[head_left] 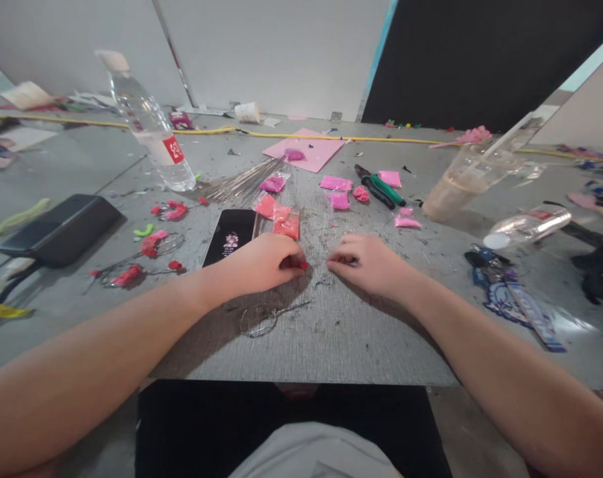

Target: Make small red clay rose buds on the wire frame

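My left hand (264, 262) rests on the grey table (331, 332), its fingers curled round a small red piece (297, 264) that shows at the fingertips. My right hand (366, 260) lies a little to its right with the fingers pinched together; what they hold, if anything, is too small to make out. A thin bent wire loop (261, 320) lies on the table just in front of my left wrist. A black phone (230, 236) lies just behind my left hand, beside small bags of red beads (286, 222).
Pink bead bags (335, 183), green-handled pliers (378, 187), a pink sheet (306, 151) and a bundle of wires (242, 182) lie further back. A water bottle (152, 126) stands at the left, a plastic cup with a straw (461, 179) at the right. A black case (62, 229) and red wire pieces (147, 249) lie left.
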`<state>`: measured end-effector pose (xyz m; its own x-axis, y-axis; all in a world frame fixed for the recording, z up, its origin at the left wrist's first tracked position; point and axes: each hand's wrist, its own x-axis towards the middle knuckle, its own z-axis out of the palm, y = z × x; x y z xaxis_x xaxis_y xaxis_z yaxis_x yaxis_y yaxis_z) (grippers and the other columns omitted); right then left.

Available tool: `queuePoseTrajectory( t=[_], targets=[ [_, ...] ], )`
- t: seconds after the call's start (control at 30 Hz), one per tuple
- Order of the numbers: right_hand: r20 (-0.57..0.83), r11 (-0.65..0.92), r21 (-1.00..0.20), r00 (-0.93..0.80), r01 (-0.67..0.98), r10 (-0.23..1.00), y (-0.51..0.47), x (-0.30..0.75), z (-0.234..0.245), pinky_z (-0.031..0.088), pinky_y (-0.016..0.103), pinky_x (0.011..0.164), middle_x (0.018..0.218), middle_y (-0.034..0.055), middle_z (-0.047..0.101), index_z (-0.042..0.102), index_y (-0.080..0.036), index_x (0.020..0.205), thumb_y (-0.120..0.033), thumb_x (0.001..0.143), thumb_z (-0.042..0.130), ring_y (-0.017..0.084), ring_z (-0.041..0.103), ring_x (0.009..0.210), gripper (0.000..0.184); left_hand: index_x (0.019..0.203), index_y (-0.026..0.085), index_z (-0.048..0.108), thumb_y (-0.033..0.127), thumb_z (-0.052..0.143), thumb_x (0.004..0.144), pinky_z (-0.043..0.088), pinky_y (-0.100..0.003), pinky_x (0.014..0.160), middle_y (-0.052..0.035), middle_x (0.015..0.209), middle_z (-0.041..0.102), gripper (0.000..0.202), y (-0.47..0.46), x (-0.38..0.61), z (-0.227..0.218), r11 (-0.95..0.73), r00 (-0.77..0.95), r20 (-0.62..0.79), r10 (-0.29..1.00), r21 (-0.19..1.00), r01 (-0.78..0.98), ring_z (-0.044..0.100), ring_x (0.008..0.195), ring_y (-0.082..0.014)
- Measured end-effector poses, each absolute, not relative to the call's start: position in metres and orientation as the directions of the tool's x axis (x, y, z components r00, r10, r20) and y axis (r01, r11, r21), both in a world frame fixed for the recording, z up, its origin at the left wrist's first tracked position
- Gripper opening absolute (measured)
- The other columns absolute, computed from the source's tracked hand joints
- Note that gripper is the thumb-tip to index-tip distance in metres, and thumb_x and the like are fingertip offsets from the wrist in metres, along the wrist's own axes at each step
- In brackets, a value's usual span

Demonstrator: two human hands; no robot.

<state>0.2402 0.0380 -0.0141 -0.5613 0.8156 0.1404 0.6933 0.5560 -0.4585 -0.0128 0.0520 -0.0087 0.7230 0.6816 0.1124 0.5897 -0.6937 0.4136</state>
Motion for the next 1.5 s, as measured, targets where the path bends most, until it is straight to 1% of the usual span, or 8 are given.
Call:
queuePoseTrajectory(
  t=[0.27,0.43,0.57,0.7,0.9,1.13,1.27,1.5],
  targets=[
    [0.145,0.468,-0.46,-0.456,0.755,0.878,0.056,0.255,-0.02,0.046,0.037,0.077,0.089,0.0057,0.073,0.075,-0.021,0.086,-0.019,0.093,0.067,0.023,0.065,0.085,0.011,0.095,0.019,0.078,0.037,0.072,0.089,0.048,-0.029,0.065,-0.0028,0.083,0.075,0.019,0.056,-0.017,-0.007,-0.654,0.711,0.053,0.701,0.445,0.612,0.068,0.071,-0.0173],
    [0.158,0.435,-0.466,-0.411,0.771,0.898,0.061,0.256,-0.022,0.049,0.038,0.079,0.092,0.0067,0.075,0.074,-0.021,0.088,-0.017,0.092,0.065,0.023,0.067,0.086,0.011,0.095,0.017,0.073,0.045,0.055,0.101,0.049,-0.035,0.076,-0.0078,0.088,0.073,0.034,0.063,-0.023,-0.004,-0.648,0.596,0.258,0.76,0.238,0.723,0.067,0.082,-0.0221],
    [0.174,0.418,-0.469,-0.383,0.778,0.907,0.06,0.252,-0.022,0.049,0.039,0.08,0.092,0.0076,0.074,0.075,-0.02,0.087,-0.016,0.09,0.066,0.024,0.068,0.087,0.011,0.115,0.018,0.073,0.041,0.053,0.102,0.051,-0.039,0.087,-0.0129,0.107,0.072,0.033,0.07,-0.03,-0.006,-0.6,0.547,0.277,0.79,0.169,0.782,0.069,0.095,-0.0262],
    [0.197,0.408,-0.479,-0.358,0.777,0.913,0.06,0.249,-0.023,0.049,0.039,0.079,0.092,0.0082,0.075,0.075,-0.02,0.087,-0.017,0.09,0.065,0.024,0.067,0.086,0.011,0.128,0.021,0.071,0.042,0.058,0.099,0.051,-0.044,0.092,-0.0132,0.106,0.07,0.038,0.072,-0.033,-0.013,-0.606,0.572,0.219,0.791,0.15,0.781,0.067,0.098,-0.0291],
    [0.255,0.404,-0.531,-0.315,0.745,0.914,0.06,0.249,-0.022,0.05,0.039,0.076,0.088,0.0077,0.074,0.074,-0.02,0.085,-0.02,0.09,0.065,0.024,0.067,0.082,0.01,0.109,0.02,0.077,0.029,0.069,0.09,0.053,-0.04,0.085,-0.0101,0.099,0.068,0.022,0.07,-0.026,-0.012,-0.612,0.561,0.246,0.79,0.273,0.742,0.066,0.09,-0.0249],
    [0.341,0.462,-0.624,-0.312,0.63,0.887,0.054,0.24,-0.017,0.055,0.036,0.08,0.12,0.0116,0.073,0.07,-0.021,0.12,-0.038,0.101,0.058,0.024,0.068,0.105,0.028,0.091,0.019,0.074,0.018,0.07,0.082,0.055,-0.037,0.088,-0.0079,0.104,0.064,0.01,0.067,-0.02,-0.008,-0.661,0.569,0.337,0.75,0.426,0.618,0.066,0.094,-0.0201],
    [0.397,0.509,-0.659,-0.319,0.553,0.861,0.048,0.232,-0.015,0.052,0.033,0.076,0.104,0.0086,0.074,0.073,-0.021,0.101,-0.036,0.101,0.057,0.022,0.067,0.096,0.021,0.084,0.018,0.063,0.015,0.067,0.08,0.054,-0.04,0.093,-0.007,0.101,0.064,0.006,0.062,-0.017,-0.008,-0.662,0.579,0.368,0.728,0.595,0.455,0.065,0.099,-0.0213],
    [0.368,0.437,-0.752,-0.236,0.494,0.899,0.041,0.225,-0.016,0.05,0.033,0.069,0.091,0.0078,0.075,0.072,-0.018,0.099,-0.041,0.101,0.057,0.02,0.067,0.082,0.027,0.112,0.02,0.056,0.035,0.075,0.086,0.057,-0.037,0.079,-0.008,0.103,0.073,0.036,0.056,-0.011,-0.012,-0.324,0.397,0.182,0.899,0.888,0.326,0.073,0.095,-0.0216]
  ],
)
